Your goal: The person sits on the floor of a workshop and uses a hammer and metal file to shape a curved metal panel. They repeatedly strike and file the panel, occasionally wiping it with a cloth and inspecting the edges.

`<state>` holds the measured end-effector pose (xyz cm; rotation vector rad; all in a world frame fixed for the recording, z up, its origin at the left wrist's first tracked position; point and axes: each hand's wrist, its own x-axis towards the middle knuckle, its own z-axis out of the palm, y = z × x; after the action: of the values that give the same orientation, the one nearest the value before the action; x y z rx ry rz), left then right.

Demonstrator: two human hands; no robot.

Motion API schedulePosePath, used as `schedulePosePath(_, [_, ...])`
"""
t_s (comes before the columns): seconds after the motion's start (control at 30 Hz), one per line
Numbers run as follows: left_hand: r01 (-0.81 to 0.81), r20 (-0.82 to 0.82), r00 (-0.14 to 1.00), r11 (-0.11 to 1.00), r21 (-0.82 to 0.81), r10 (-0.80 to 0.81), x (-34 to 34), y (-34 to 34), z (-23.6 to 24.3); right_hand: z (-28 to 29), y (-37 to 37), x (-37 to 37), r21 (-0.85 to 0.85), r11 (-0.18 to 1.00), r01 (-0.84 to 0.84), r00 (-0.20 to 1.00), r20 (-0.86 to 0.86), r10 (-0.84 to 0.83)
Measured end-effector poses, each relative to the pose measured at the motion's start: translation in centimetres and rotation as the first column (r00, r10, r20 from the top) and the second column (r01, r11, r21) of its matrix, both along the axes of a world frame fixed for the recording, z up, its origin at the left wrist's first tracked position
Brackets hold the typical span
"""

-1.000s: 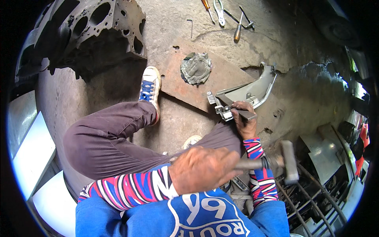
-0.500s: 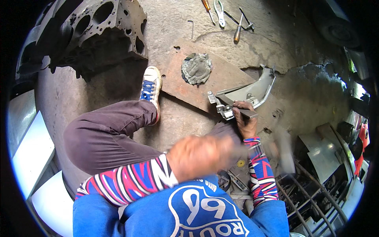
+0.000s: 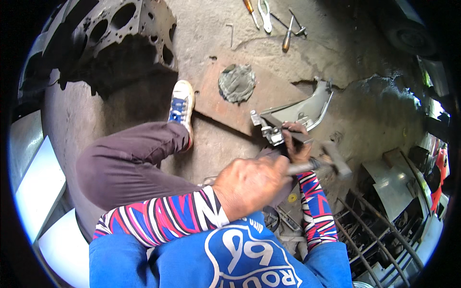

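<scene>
My left hand (image 3: 249, 182) is closed round the handle of a hammer (image 3: 338, 159), whose head hangs just right of my right wrist. My right hand (image 3: 298, 146) grips a dark flat metal bar (image 3: 300, 136), with its fingers over the near end of a curved grey car body part (image 3: 300, 109). That part has bright brackets at its near left end. It rests beside a rusty metal plate (image 3: 211, 91) on the floor. A crumpled grey-green cloth bundle (image 3: 237, 83) lies on the plate.
An engine block (image 3: 139, 36) stands at the far left. Screwdrivers (image 3: 287, 42), pliers (image 3: 264, 15) and a hex key (image 3: 231, 34) lie on the far floor. Metal bars (image 3: 374, 235) and scrap panels (image 3: 391, 187) are at the right; white panels (image 3: 43, 177) stand at the left.
The hammer head has moved up and slightly left, toward my right hand. My left hand has shifted slightly right. My right hand and the grey part stay nearly in place.
</scene>
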<state>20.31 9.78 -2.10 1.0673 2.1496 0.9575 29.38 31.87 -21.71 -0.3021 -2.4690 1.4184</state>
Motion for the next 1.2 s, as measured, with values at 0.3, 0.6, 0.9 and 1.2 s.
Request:
schedulePosePath(0.3, [-0.047,-0.164,0.987,0.966,-0.254,0.005,-2.7,-1.0,0.1,-0.4,0.8,1.3,0.062,0.997,-0.036,0.998,0.049,0.033])
schedulePosePath(0.6, [0.022,-0.019,0.999,0.972,-0.234,-0.028,-1.5,-1.1,-0.5,0.0,0.2,0.6,0.069,0.995,-0.066,0.997,-0.041,0.069])
schedulePosePath(0.9, [-0.369,0.104,0.905,0.884,-0.289,0.412,-0.6,-5.3,-5.9,6.6,-1.2,3.2,-0.128,0.955,0.269,0.923,0.318,-0.217])
schedulePosePath(1.2, [-0.483,0.675,0.293,0.714,-0.506,0.677,0.9,-4.8,-9.8,10.8,0.8,5.9,-0.751,0.164,0.640,0.758,0.652,0.030])
